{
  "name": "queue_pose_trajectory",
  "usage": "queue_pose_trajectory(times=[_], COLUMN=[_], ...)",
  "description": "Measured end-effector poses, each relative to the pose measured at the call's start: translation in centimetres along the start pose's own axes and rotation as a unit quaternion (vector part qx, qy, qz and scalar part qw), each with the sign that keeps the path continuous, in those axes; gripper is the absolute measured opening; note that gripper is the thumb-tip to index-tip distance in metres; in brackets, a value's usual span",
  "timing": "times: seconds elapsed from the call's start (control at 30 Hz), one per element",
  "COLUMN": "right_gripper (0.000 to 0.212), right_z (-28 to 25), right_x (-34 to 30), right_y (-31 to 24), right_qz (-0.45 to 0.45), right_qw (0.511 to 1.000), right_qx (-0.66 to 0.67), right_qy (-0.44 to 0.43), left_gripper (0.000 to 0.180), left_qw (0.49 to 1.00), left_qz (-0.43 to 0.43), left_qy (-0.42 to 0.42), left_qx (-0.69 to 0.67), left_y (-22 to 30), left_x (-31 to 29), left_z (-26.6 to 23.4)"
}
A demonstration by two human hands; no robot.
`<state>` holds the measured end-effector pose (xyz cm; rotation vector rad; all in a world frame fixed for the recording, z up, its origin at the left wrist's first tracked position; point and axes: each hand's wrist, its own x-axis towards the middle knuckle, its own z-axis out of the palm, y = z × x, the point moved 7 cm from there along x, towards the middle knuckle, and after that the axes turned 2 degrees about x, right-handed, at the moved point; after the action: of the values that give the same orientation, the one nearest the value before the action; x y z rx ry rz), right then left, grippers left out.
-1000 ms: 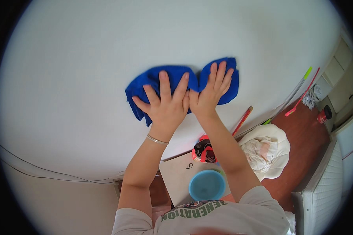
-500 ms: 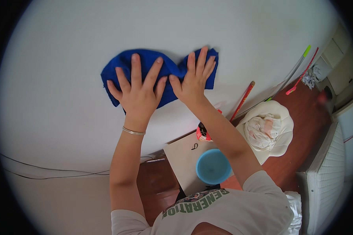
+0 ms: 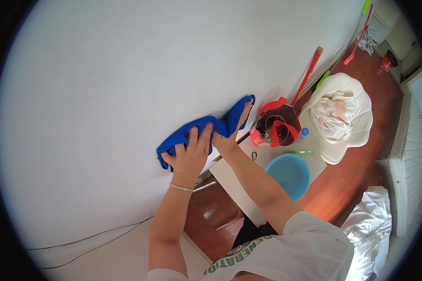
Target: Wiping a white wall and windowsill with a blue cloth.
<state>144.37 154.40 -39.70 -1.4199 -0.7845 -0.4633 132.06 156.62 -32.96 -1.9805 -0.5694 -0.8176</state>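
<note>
A blue cloth (image 3: 174,140) lies creased against the white wall (image 3: 103,93). My left hand (image 3: 190,159) presses flat on its left part, fingers apart, with a thin silver bangle at the wrist. On the cloth's right end rests my right hand (image 3: 229,139), its fingers stretched out and seen nearly edge-on. Neither hand wraps around the cloth; both push it to the wall.
Below stands a pale table with a blue basin (image 3: 288,175) and a red bag (image 3: 275,129) of items. A cream shell-shaped seat (image 3: 356,133) holds bunched white cloth. A red pole (image 3: 308,75) leans on the wall; cables (image 3: 91,232) hang at lower left.
Both hands have slid the blue cloth down the wall, the left hand also to the right. The cloth has bunched narrower. My view has shifted, showing more of the red bag and table.
</note>
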Motion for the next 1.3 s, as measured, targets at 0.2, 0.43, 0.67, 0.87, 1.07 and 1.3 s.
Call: queue_pose_trajectory(times=[0.2, 0.43, 0.67, 0.87, 1.07, 1.3], right_gripper=[0.091, 0.072, 0.077, 0.083, 0.076, 0.057], right_z=[1.9, 2.3, -2.2, -6.0, -8.6, -9.6], right_x=[-16.7, -17.7, 6.2, 26.1, 25.8, 13.9], right_y=[10.2, 10.3, 2.4, -7.1, 2.9, 20.8], right_qz=[0.185, 0.347, 0.105, -0.085, -0.012, 0.213], right_qw=[0.981, 0.927, 0.994, 0.995, 0.994, 0.969], right_qx=[0.03, 0.14, -0.009, -0.031, -0.034, -0.009], right_qy=[-0.05, -0.023, 0.043, 0.046, 0.105, 0.125], left_gripper=[0.042, 0.043, 0.048, 0.048, 0.051, 0.052], left_qw=[0.981, 0.969, 0.992, 0.988, 0.995, 0.988], left_qz=[0.099, 0.043, -0.006, -0.132, -0.076, 0.08], left_qy=[-0.166, -0.21, -0.09, -0.017, -0.031, -0.088], left_qx=[-0.038, -0.123, -0.088, -0.075, -0.054, -0.099], left_y=[6.2, 4.6, 0.2, -1.0, 6.4, 18.1], left_x=[-14.0, -14.5, 4.3, 18.1, 19.6, 14.2], left_z=[4.4, 3.1, -2.0, -5.0, -1.8, 3.2])
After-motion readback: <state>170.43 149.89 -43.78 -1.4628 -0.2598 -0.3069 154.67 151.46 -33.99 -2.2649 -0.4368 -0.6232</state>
